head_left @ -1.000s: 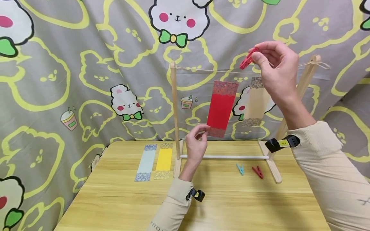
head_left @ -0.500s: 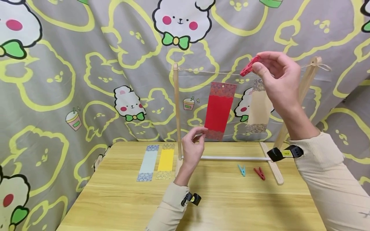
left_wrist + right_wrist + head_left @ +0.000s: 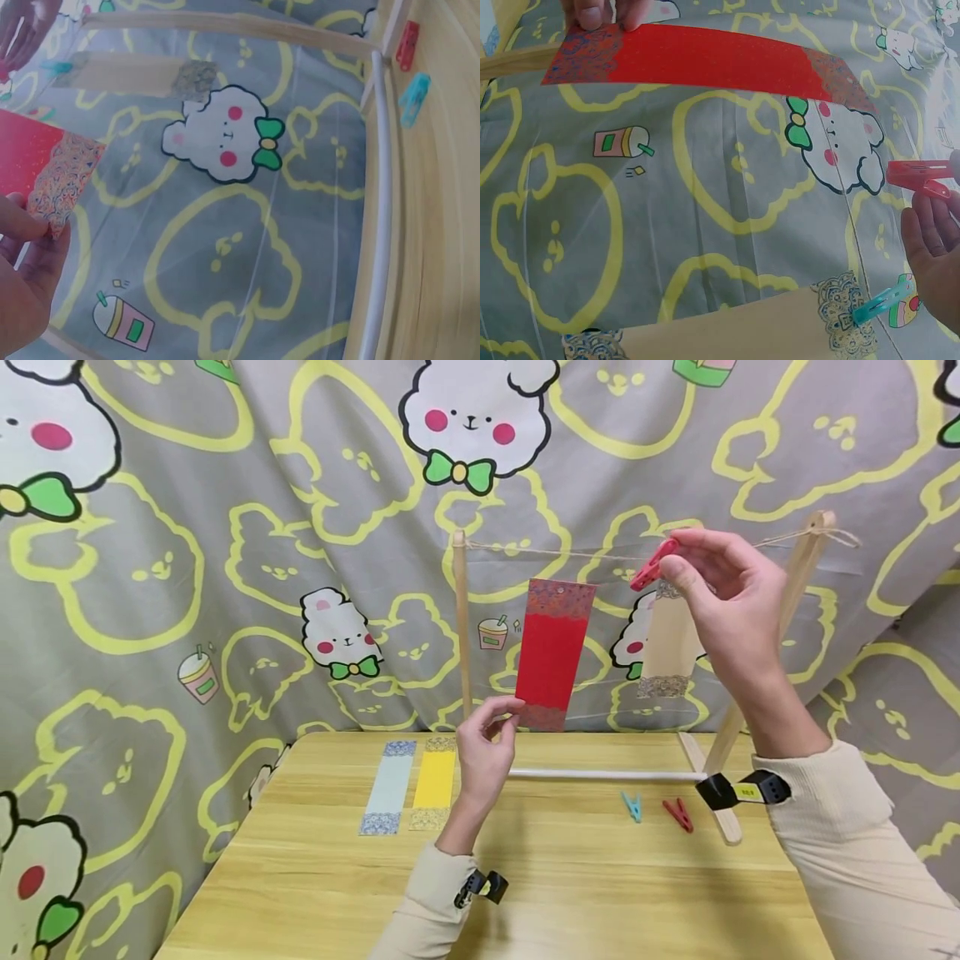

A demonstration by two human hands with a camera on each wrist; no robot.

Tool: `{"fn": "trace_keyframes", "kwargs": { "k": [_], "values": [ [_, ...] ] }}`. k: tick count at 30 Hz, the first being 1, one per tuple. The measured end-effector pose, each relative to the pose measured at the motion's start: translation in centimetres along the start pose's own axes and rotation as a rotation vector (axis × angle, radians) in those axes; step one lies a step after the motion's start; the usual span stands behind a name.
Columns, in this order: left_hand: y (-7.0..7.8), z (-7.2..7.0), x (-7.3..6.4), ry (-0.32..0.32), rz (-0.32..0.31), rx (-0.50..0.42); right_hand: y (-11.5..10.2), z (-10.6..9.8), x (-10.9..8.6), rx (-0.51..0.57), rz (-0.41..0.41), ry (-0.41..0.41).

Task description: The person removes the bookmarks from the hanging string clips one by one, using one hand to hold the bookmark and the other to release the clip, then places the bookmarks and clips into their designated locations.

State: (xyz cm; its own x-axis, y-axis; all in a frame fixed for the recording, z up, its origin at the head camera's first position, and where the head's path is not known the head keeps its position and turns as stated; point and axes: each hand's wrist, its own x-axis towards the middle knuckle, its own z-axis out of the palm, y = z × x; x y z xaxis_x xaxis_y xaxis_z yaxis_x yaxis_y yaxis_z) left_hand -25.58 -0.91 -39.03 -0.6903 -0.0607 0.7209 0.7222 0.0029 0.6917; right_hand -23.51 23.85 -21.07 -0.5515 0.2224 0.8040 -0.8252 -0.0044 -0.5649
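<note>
My left hand [image 3: 486, 758] pinches the lower left edge of a red bookmark [image 3: 553, 660] with patterned ends, holding it upright just below the string [image 3: 525, 550]. A small hole shows near its top. In the right wrist view the red bookmark [image 3: 712, 60] spans the top, held at one end. My right hand [image 3: 731, 602] pinches a red clothespin [image 3: 654, 565] between thumb and fingers, right at the string. Behind that hand a beige bookmark [image 3: 667, 643] hangs from the string; in the right wrist view a teal clothespin [image 3: 883, 300] grips its patterned end.
The string runs between two wooden posts [image 3: 462, 627] joined below by a white rod [image 3: 600, 774]. On the wooden table [image 3: 585, 877] lie a pale blue bookmark [image 3: 387, 789], a yellow bookmark [image 3: 433, 781], a blue clothespin [image 3: 632, 807] and a dark red clothespin [image 3: 678, 815]. A printed curtain [image 3: 247, 560] hangs behind.
My right hand has come down with the red clothespin toward the string. My left hand has shifted left and slightly down with the red bookmark.
</note>
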Motion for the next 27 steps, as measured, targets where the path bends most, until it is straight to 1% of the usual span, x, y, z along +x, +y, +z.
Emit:
{"fn": "trace_keyframes", "kwargs": {
  "k": [4,9,12,14,18,21,23,27],
  "values": [
    [0.2,-0.6,-0.1,-0.014,-0.006,-0.002,0.1,-0.1,-0.6,0.002,-0.02,0.012],
    [0.4,-1.1,-0.2,-0.006,0.003,0.0,0.5,-0.6,-1.5,-0.062,-0.098,-0.015],
    [0.6,-1.3,-0.1,0.004,0.02,-0.001,0.6,-0.7,-1.9,-0.026,-0.087,-0.009],
    [1.0,-1.5,-0.1,0.004,0.03,0.004,0.6,-0.7,-2.3,-0.006,-0.072,0.011],
    [2.4,-1.9,0.1,0.001,0.049,0.011,0.6,-0.8,-2.9,0.006,-0.061,0.035],
    [3.2,-2.3,0.1,0.001,0.053,0.015,0.7,-0.9,-3.2,0.027,-0.045,0.04],
    [3.3,-2.5,0.1,0.008,0.05,0.016,0.8,-1.0,-3.4,0.011,-0.048,0.026],
    [2.3,-3.0,0.0,0.028,0.031,0.023,1.1,-1.2,-3.9,-0.001,-0.05,0.017]
  ]
}}
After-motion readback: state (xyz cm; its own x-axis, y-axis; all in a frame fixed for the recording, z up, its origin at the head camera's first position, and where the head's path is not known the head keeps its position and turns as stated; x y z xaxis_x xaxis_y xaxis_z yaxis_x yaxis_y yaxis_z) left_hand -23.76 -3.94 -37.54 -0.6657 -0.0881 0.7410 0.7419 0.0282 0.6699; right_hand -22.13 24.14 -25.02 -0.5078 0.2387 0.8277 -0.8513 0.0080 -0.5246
